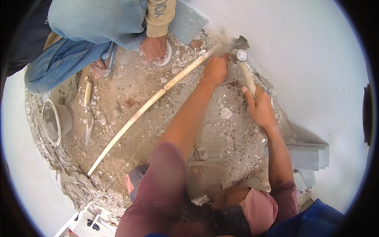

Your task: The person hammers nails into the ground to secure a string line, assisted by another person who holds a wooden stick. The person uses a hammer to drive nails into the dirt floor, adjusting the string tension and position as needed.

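My right hand [258,106] grips the wooden handle of a hammer [248,77], its metal head raised near the wall's base. My left hand [215,69] is closed just left of the hammer head, around something blurred that I cannot make out, beside a dark broken patch [241,42] at the foot of the white wall [300,47]. Pale dust rises there. A long pale wooden strip [138,114] lies diagonally across the rubble-covered ground [225,142] to the left of my left arm, its far end near that hand.
A co-worker in jeans crouches at upper left, a hand [154,49] on a white round object. A trowel [87,110] and a bucket [55,122] sit at left. A grey tile [183,19] lies at the top; stacked grey tiles [308,156] stand by the right wall.
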A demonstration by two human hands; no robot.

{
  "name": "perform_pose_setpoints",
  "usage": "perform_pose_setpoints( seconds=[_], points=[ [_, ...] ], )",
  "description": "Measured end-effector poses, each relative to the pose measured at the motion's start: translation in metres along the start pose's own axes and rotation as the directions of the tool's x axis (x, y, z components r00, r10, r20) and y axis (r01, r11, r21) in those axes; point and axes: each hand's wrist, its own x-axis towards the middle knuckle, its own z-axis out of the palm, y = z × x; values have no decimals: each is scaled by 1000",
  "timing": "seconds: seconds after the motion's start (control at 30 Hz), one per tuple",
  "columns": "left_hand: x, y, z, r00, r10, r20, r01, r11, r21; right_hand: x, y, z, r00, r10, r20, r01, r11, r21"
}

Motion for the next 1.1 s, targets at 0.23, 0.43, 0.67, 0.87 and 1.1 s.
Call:
perform_pose_setpoints(
  seconds=[0.23, 0.43, 0.67, 0.87, 1.1],
  points=[
    [-10, -1, 1, 999, -47, 22, 49, 997, -63, -15, -54, -34, 832, -225, -507, 491, 723, 485],
    [-23, 10, 2, 995, -64, 80, 64, 998, 7, -11, 3, 22, 997, 78, 14, -79, 983, 166],
    [-74, -27, 6, 965, 234, -118, -245, 965, -91, -67, 1, 17, 985, 26, -172, 36, 937, 348],
    [-85, -29, -4, 974, -30, -224, -79, 884, -461, -85, 16, 16, 973, 206, -103, -117, 828, 548],
    [-17, -8, -29, 987, -124, 98, 146, 950, -275, -73, 4, -2, 989, 117, -94, -52, 855, 516]
  ],
)
